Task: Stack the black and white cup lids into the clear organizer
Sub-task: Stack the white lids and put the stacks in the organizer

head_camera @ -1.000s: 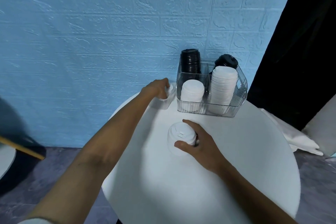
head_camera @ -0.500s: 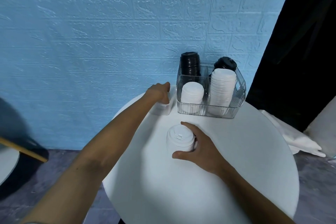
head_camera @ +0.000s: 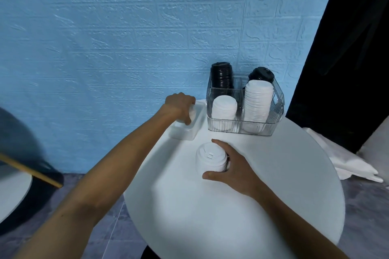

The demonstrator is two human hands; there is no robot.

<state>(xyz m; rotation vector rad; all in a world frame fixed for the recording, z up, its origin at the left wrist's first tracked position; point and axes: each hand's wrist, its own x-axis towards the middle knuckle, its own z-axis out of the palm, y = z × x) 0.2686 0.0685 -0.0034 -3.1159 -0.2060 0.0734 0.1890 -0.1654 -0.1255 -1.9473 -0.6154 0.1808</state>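
A clear organizer (head_camera: 277,103) stands at the back of the round white table (head_camera: 273,195). It holds two black lid stacks (head_camera: 221,78) at the rear and two white lid stacks (head_camera: 258,101) in front. My right hand (head_camera: 235,169) curls around a short stack of white lids (head_camera: 211,159) standing on the table in front of the organizer. My left hand (head_camera: 180,107) reaches into a small white tray (head_camera: 187,132) left of the organizer and grips a white lid (head_camera: 192,114) there.
A blue brick-pattern wall runs behind the table. A black curtain hangs at the right, with white cloth (head_camera: 345,162) on the floor below it. Another table's edge (head_camera: 12,191) and a wooden stick show at the far left.
My left hand has drawn back slightly from the tray's far end with a white lid in its fingers. My right hand stays around the white lid stack.
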